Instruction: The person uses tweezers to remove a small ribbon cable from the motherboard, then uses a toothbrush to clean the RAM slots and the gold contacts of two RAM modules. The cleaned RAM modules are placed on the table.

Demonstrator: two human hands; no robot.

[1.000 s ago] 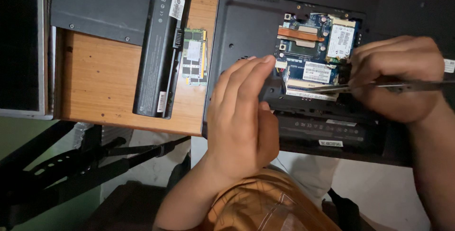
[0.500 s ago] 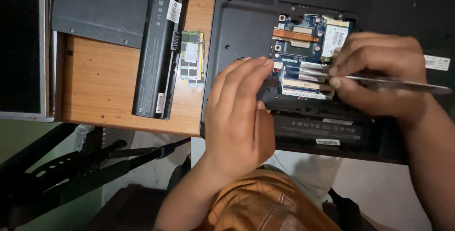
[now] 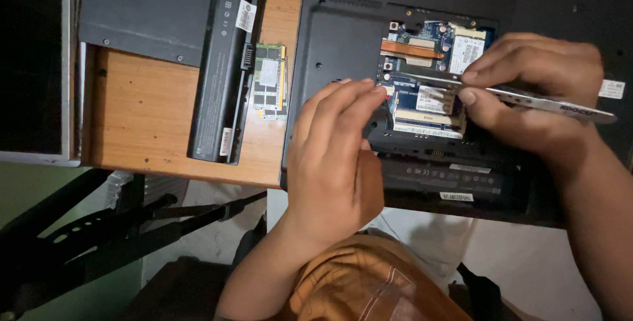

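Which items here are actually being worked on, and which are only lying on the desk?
In use:
- black upturned laptop with open memory bay
- green memory module in that bay
- flat metal pry tool, gripped by right hand
- left hand, fingertips at the bay edge

Lying about:
- long black battery pack
- loose green memory stick
- dark plastic cover panel

Laptop [image 3: 343, 44] lies upside down on the bench [image 3: 151, 130], right half. Its open bay, centre-right, holds circuit board [image 3: 422, 37], w/ memory module [image 3: 425, 107] just below it. Left of laptop: loose memory stick [image 3: 270, 80], then battery pack [image 3: 227, 64] lengthwise, then cover panel [image 3: 145, 11] at back-left. Flat screen [image 3: 33, 64] at far left edge. Left hand [image 3: 333, 163] sits at the bay's left rim; right hand [image 3: 534, 93] over its right side w/ tweezers [image 3: 527, 97] pointing left into the bay.
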